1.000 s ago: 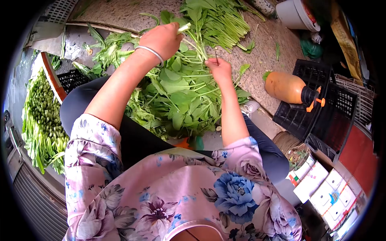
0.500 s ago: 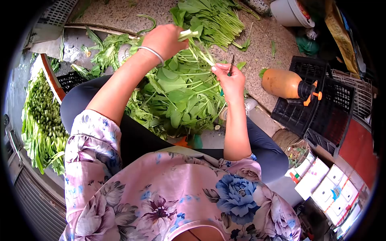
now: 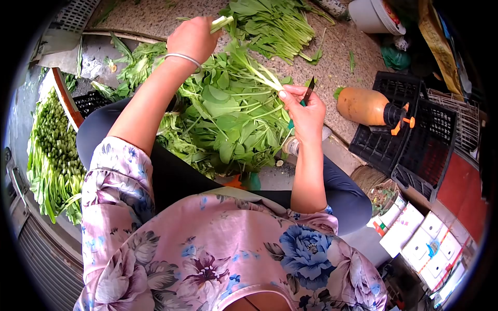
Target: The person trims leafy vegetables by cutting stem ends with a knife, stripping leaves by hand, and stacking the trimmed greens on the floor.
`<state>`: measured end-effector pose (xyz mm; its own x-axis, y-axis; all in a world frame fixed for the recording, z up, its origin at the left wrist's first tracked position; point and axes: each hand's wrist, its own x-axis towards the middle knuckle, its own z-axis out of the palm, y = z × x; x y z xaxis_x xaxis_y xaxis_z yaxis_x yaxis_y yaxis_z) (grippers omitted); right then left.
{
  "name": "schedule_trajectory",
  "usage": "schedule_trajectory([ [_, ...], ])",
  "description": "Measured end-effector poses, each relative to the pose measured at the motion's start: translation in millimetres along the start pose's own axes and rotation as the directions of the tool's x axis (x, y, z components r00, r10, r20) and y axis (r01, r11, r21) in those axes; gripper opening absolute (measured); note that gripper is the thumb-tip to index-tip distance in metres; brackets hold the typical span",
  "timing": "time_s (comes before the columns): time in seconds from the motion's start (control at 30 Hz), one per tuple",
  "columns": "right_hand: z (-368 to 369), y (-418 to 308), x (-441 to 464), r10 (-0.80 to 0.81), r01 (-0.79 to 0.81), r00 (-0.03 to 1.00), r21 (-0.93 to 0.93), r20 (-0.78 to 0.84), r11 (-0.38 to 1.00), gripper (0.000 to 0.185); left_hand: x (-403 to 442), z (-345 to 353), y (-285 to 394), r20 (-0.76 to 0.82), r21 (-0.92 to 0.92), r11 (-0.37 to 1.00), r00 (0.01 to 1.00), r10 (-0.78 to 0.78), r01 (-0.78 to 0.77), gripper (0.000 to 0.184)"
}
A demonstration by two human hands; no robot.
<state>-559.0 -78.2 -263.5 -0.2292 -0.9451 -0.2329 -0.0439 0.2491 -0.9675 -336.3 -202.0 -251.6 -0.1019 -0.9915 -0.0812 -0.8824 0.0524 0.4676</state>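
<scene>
My left hand (image 3: pixel 192 40), a bangle at its wrist, is closed around a small bunch of leafy-green stalks (image 3: pixel 222 23) with pale cut ends sticking out. In my right hand (image 3: pixel 306 111) is a small knife (image 3: pixel 309 89), its dark blade pointing up and its green handle partly covered by my palm. The thumb and fingers of that hand also pinch the pale end of a green stalk (image 3: pixel 265 78), whose leaves reach toward the upper left. Below both hands lies a heap of loose leafy greens (image 3: pixel 228 119).
More greens (image 3: pixel 270 28) lie on the speckled stone surface (image 3: pixel 332 62). At the left stand tightly packed greens (image 3: pixel 57 150), stalk ends up. To the right are an orange spray bottle (image 3: pixel 363 106), black crates (image 3: pixel 420 140), a white bucket (image 3: pixel 373 18) and white boxes (image 3: pixel 425 249).
My left hand has moved up and left with its bunch, away from the right hand. My right hand has shifted slightly right and down with the knife and stalk.
</scene>
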Motion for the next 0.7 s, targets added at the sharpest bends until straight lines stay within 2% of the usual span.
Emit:
schedule_trajectory([
  [0.07, 1, -1, 1, -0.019, 0.018, 1.000, -0.011, -0.014, 1.000, 0.014, -6, -5, 9, 0.045, 0.057, 0.995, 0.996, 0.082, -0.085, 0.027],
  [0.1, 1, -2, 2, -0.022, 0.022, 1.000, -0.010, -0.019, 1.000, 0.014, -9, -2, 16, 0.099, 0.029, 0.992, 0.988, 0.116, -0.119, 0.030],
  [0.13, 2, -5, 1, -0.023, 0.023, 0.999, -0.011, -0.023, 1.000, 0.014, -12, 3, 18, 0.143, -0.086, 0.979, 0.970, 0.195, -0.184, 0.029],
  [0.2, 5, -12, 4, -0.007, 0.007, 1.000, 0.007, -0.020, 1.000, 0.013, -15, 0, 26, 0.432, -0.276, 0.942, 0.851, 0.298, -0.190, 0.027],
  [0.23, 8, -16, 5, 0.003, -0.003, 1.000, 0.027, -0.012, 1.000, 0.013, -18, 3, 27, 0.434, -0.275, 0.943, 0.851, 0.296, -0.188, 0.027],
  [0.3, 16, -22, 9, 0.011, -0.012, 1.000, 0.088, 0.008, 0.996, 0.013, -22, 11, 28, 0.278, -0.496, 0.806, 0.819, 0.501, -0.325, 0.033],
  [0.33, 19, -25, 11, 0.016, -0.019, 1.000, 0.147, 0.024, 0.989, 0.014, -21, 11, 27, 0.279, -0.494, 0.806, 0.818, 0.503, -0.327, 0.033],
  [0.37, 20, -27, 14, 0.026, -0.045, 0.996, 0.229, 0.085, 0.972, 0.017, -18, 9, 27, 0.312, -0.557, 0.797, 0.832, 0.459, -0.231, 0.031],
  [0.4, 19, -30, 18, 0.023, -0.040, 0.997, 0.232, 0.079, 0.972, 0.017, -16, 6, 29, 0.349, -0.613, 0.779, 0.839, 0.418, -0.132, 0.028],
  [0.47, 19, -33, 28, 0.025, -0.032, 0.999, 0.411, 0.020, 0.911, 0.023, -12, -3, 32, 0.346, -0.654, 0.752, 0.853, 0.391, -0.079, 0.025],
  [0.53, 19, -34, 36, 0.011, -0.004, 1.000, 0.359, -0.017, 0.933, 0.028, -11, -12, 36, 0.331, -0.832, 0.534, 0.906, 0.264, 0.149, 0.027],
  [0.57, 19, -36, 38, -0.013, 0.015, 1.000, 0.311, -0.008, 0.950, 0.029, -13, -19, 37, 0.399, -0.731, 0.648, 0.904, 0.151, 0.214, 0.030],
  [0.67, 26, -45, 40, -0.064, 0.059, 0.998, 0.232, 0.011, 0.971, 0.035, -13, -10, 30, 0.460, -0.742, 0.614, 0.871, 0.173, 0.270, 0.031],
  [0.7, 26, -47, 40, -0.046, 0.026, 0.996, 0.243, 0.078, 0.970, 0.037, -13, -8, 29, 0.447, -0.746, 0.621, 0.873, 0.196, 0.243, 0.030],
])
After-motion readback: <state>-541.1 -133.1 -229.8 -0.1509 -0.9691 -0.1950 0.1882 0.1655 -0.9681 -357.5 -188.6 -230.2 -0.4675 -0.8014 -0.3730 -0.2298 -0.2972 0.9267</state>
